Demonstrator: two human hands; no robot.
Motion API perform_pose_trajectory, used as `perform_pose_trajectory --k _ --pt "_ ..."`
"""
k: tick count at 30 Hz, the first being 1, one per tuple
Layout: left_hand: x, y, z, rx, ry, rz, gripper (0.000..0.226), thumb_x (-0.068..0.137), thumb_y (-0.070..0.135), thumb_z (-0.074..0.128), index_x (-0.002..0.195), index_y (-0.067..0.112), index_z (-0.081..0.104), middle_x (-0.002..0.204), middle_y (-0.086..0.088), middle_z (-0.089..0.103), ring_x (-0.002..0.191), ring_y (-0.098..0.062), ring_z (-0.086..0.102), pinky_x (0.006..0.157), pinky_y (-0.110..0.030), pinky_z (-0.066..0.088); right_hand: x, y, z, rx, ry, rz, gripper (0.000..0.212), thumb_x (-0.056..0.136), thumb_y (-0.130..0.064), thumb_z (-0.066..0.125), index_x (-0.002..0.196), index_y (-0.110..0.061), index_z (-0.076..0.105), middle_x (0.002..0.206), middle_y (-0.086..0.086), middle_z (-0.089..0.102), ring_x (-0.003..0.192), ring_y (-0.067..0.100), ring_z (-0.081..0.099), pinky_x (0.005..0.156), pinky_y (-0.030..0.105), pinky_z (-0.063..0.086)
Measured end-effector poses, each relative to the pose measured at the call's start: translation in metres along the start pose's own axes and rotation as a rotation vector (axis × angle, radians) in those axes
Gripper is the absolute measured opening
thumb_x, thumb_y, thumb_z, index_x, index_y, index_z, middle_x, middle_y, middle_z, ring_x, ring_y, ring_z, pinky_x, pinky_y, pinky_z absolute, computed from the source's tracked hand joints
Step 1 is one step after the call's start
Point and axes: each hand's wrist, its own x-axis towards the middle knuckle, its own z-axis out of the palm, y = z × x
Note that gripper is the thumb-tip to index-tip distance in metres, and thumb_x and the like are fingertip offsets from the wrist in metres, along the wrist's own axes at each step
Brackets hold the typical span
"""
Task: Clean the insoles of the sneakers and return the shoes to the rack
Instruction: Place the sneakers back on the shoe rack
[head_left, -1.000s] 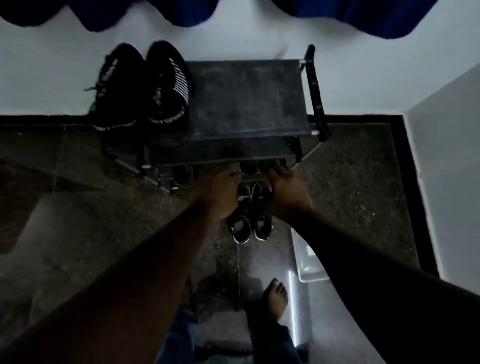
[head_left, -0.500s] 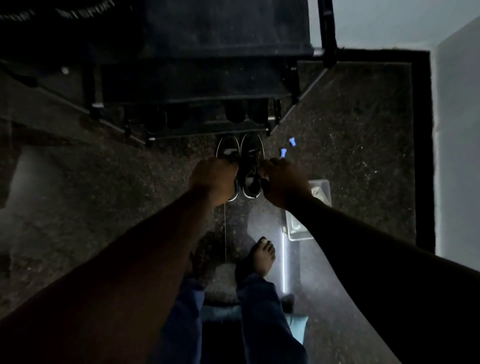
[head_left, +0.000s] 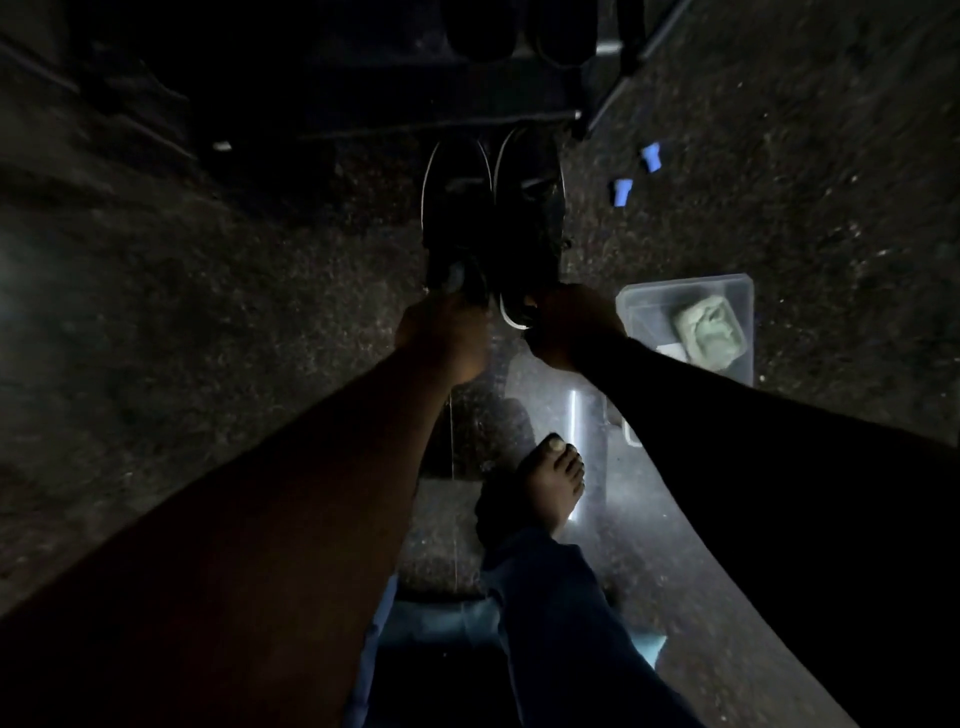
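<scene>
Mid-frame, the left hand (head_left: 447, 332) grips the left sneaker (head_left: 457, 213) by its heel and the right hand (head_left: 571, 327) the right sneaker (head_left: 527, 208), toes near the rack (head_left: 415, 104) at top. Heel-only holds could let a shoe twist free, and the right forearm could knock the clear box (head_left: 727, 286) beside it

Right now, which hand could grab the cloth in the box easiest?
Right, probably. The right hand is beside the clear box with the green cloth; the left hand is farther off. Both hold sneakers, so it must let go first.
</scene>
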Motion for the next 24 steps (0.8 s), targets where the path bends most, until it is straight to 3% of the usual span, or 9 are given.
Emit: perform_pose_trajectory --k 5,12,16,20,24 --pt "0.036 -0.005 0.046 0.026 -0.035 -0.010 0.048 0.091 0.018 0.054 0.138 0.020 0.057 0.141 -0.012 0.057 0.131 -0.035 0.052 0.103 -0.046 0.049 0.040 0.013 0.048 -0.016 -0.063 0.047 0.056 0.093 -0.041 0.065 0.141 -0.014 0.055 0.141 0.016 0.057 0.127 0.036 0.058 0.096 0.038 0.052" --pt "0.062 -0.011 0.063 0.102 0.059 0.016 0.032 0.101 0.017 0.047 0.129 0.015 0.062 0.131 -0.012 0.064 0.122 -0.035 0.061 0.099 -0.043 0.050 0.062 0.012 0.067 0.059 0.013 0.148 0.043 0.092 -0.021 0.058 0.133 -0.008 0.058 0.134 0.019 0.059 0.121 0.037 0.061 0.094 0.039 0.055" --pt "0.047 -0.011 0.041 0.076 0.121 0.015 0.030 0.101 0.020 0.047 0.126 0.015 0.065 0.125 -0.012 0.068 0.116 -0.035 0.065 0.093 -0.041 0.052 0.044 0.009 0.052 0.068 0.058 0.156 0.037 0.091 -0.015 0.061 0.126 -0.004 0.062 0.127 0.020 0.062 0.117 0.038 0.062 0.089 0.038 0.054" --pt "0.010 -0.011 -0.005 0.041 0.188 0.014 0.027 0.103 0.032 0.049 0.118 0.020 0.067 0.118 -0.010 0.070 0.111 -0.033 0.066 0.089 -0.042 0.054 0.003 -0.003 0.012 0.094 0.089 0.172 0.042 0.093 -0.024 0.064 0.130 -0.005 0.059 0.125 0.017 0.064 0.115 0.036 0.063 0.080 0.034 0.047" --pt "-0.034 -0.013 -0.057 0.036 0.134 0.030 0.028 0.099 0.037 0.054 0.119 0.022 0.065 0.122 -0.008 0.068 0.113 -0.032 0.066 0.091 -0.040 0.053 -0.050 -0.023 -0.043 0.125 0.078 0.144 0.040 0.094 -0.026 0.063 0.127 -0.004 0.063 0.125 0.019 0.064 0.113 0.037 0.064 0.080 0.037 0.051"
